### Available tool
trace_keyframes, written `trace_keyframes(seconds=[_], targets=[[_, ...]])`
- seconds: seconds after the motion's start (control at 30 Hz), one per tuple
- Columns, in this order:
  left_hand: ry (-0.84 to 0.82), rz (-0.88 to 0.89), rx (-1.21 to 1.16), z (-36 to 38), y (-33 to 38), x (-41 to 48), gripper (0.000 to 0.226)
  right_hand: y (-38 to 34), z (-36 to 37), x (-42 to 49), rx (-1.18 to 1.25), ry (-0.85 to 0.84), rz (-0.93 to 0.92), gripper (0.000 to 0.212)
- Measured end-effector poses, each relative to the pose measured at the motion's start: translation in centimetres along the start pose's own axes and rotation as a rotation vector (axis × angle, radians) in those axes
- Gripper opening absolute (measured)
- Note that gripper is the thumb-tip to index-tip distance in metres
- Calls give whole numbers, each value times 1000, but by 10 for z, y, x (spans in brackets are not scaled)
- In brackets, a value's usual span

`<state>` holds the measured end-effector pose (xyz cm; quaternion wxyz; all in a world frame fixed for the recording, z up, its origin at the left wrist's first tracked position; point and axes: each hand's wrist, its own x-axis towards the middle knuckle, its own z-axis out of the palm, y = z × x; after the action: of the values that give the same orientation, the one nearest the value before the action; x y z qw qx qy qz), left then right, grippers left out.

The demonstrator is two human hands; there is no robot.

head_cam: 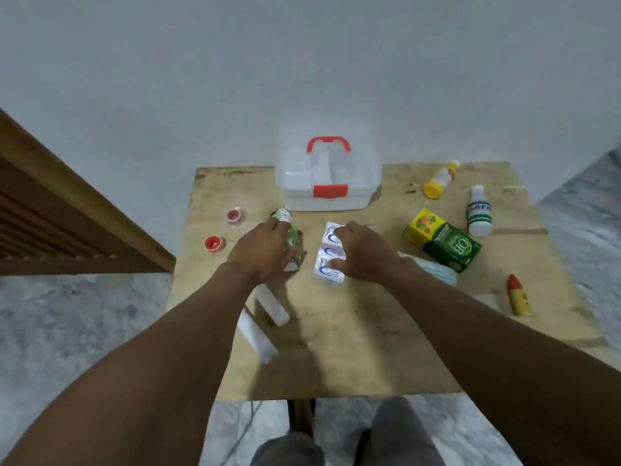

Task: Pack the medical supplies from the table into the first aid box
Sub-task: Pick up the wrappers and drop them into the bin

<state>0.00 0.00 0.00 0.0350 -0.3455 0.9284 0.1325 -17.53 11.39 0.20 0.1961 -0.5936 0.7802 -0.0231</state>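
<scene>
The white first aid box [327,183] with a red handle and red latch stands closed at the back of the wooden table [353,331]. My left hand [262,250] lies over a green and silver packet [285,220], fingers curled around it. My right hand [364,252] rests on a strip of white and blue sachets [329,255], thumb and fingers touching its edges. To the right lie a green and yellow carton [442,240], a white bottle [479,211], a yellow-capped bottle [440,179] and a red and yellow tube [518,295].
Two small red rolls [235,215] [213,243] sit at the table's left. Two white tubes [272,304] [257,334] lie near my left forearm. A light blue mask [433,267] peeks out beside my right wrist. A wooden railing [50,203] rises at the left.
</scene>
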Motion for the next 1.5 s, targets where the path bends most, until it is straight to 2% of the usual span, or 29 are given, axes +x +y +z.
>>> trace_keyframes(seconds=[0.13,0.3,0.4,0.6,0.8,0.9,1.0,1.07,1.2,1.37,1.5], targets=[[-67,-25,-58,18,-18,20,44,-3,16,12,-31,-51,51,56],[-97,-73,-71,36,-21,35,66,1,26,27,-70,-91,66,56],[-50,-66,-16,39,-20,34,57,1,26,35,-80,-72,66,48],[-50,35,95,35,-15,30,33,0,25,37,-38,-73,19,17],[-11,164,-12,15,-16,27,33,1,0,32,-40,-7,88,15],[43,208,-44,-8,-3,29,23,8,-26,22,-66,36,87,21],[108,254,-8,-34,24,31,16,24,-52,3,-94,146,58,22],[158,262,-9,-51,49,33,20,39,-72,-13,-81,183,59,19],[240,292,19,-78,120,31,16,79,-108,-66,-76,261,106,16],[293,381,42,-75,234,27,18,156,-125,-152,-103,309,187,4],[262,416,92,-58,320,26,25,216,-128,-216,-107,341,287,12]])
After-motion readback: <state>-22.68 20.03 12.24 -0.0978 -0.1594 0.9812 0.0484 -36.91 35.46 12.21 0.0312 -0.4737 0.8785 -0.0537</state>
